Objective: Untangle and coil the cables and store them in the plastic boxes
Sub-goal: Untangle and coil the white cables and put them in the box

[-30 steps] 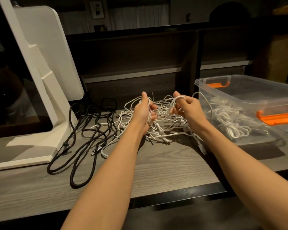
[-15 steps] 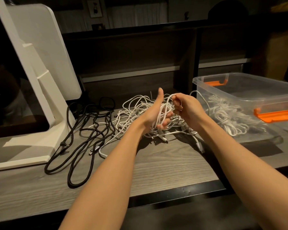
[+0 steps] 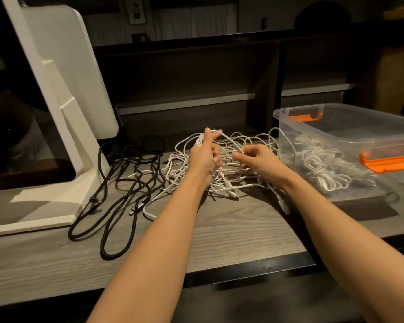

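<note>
Light, limp white cables (image 3: 238,157): left hand (image 3: 202,155) grips a loop, right hand (image 3: 257,159) seemingly pinches a strand; best held near plugs

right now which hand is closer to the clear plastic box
Right. The right hand works in the white cable tangle just beside the clear plastic box; the left hand is farther off, toward the black cables.

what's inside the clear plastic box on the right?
Coiled white cables lie on the floor of the clear plastic box, seen through its wall. Its orange latch and glare hide the near right corner, so a count isn't possible.
</note>
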Demonstrator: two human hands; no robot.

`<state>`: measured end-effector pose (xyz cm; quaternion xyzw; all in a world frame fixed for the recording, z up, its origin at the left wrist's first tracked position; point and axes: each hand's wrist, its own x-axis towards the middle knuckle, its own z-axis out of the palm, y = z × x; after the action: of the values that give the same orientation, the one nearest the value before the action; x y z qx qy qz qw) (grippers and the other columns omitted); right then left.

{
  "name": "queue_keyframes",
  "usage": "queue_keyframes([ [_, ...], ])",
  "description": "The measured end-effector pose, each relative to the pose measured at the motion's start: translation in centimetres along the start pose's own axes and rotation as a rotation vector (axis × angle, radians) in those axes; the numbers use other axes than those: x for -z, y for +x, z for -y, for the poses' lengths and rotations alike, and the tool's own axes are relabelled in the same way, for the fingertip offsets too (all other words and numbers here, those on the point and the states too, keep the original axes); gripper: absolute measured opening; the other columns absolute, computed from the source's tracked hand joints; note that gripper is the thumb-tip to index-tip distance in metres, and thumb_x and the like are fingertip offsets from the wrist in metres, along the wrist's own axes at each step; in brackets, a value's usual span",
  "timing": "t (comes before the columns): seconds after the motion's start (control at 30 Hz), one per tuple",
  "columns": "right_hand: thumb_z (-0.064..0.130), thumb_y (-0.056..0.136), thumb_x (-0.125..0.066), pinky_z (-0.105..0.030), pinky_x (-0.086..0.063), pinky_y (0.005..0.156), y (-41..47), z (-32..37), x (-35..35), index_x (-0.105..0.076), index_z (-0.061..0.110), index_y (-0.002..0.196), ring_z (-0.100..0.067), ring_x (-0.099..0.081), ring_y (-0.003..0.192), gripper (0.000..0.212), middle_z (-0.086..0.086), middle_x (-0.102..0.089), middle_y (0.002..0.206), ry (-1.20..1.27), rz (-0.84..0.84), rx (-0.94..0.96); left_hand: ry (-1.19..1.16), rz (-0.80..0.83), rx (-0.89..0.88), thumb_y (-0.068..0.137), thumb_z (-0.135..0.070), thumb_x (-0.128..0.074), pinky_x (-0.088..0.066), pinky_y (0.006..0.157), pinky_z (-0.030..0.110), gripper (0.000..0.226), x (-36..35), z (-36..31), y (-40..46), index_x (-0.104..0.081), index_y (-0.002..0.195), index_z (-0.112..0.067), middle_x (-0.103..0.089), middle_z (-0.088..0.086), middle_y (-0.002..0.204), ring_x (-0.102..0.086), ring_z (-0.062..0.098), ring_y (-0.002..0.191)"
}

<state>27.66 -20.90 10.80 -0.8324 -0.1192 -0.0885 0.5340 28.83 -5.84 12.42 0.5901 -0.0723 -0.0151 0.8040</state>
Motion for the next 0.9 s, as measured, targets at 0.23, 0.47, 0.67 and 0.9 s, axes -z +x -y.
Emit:
queue_keyframes([
  [0.23, 0.025, 0.094, -0.058, -0.027, -0.043, 0.064, 0.8, -0.8, -1.1, -0.054, 0.018, 0.082, -0.015, -0.054, 0.072, 0.015, 0.004, -0.054, 0.073, -0.204, -0.335, -0.096, -0.396, 0.156, 0.104, 0.103, -0.040, -0.037, -0.046, 0.096, 0.034, 0.039, 0.0, -0.9, -0.6, -0.063, 0.086, -0.016, -0.071, 0.000, 0.087, -0.068, 0.013, 0.092],
  [0.47, 0.023, 0.100, -0.046, -0.012, -0.050, 0.072, 0.1, 0.5, -1.7, -0.060, 0.007, 0.113, 0.001, -0.066, 0.081, 0.025, -0.005, -0.069, 0.093, 0.268, -0.196, 0.048, -0.596, 0.080, 0.302, 0.102, -0.043, -0.038, -0.040, 0.040, 0.017, 0.046, 0.1, -0.8, 0.0, -0.047, 0.067, -0.014, -0.037, -0.006, 0.048, -0.034, 0.004, 0.036],
  [0.67, 0.026, 0.086, -0.069, -0.014, -0.044, 0.096, 0.2, 0.2, -1.9, -0.041, 0.020, 0.135, 0.007, -0.054, 0.112, 0.057, -0.003, -0.054, 0.131, 0.103, -0.265, 0.190, -0.137, 0.032, 0.205, 0.102, -0.053, -0.030, -0.030, 0.041, 0.016, 0.051, 0.0, -1.0, 0.2, -0.046, 0.071, -0.015, -0.045, -0.002, 0.058, -0.038, 0.006, 0.045],
  [0.9, -0.001, 0.090, -0.056, -0.018, -0.048, 0.094, 0.0, 0.6, -1.9, -0.031, 0.024, 0.146, 0.004, -0.055, 0.116, 0.066, -0.006, -0.047, 0.137, 0.005, -0.422, 0.386, 0.597, 0.228, 0.028, 0.101, -0.058, -0.013, -0.045, 0.059, 0.023, 0.065, -0.5, -0.9, -0.5, -0.048, 0.069, -0.013, -0.061, 0.003, 0.068, -0.054, 0.014, 0.062],
])
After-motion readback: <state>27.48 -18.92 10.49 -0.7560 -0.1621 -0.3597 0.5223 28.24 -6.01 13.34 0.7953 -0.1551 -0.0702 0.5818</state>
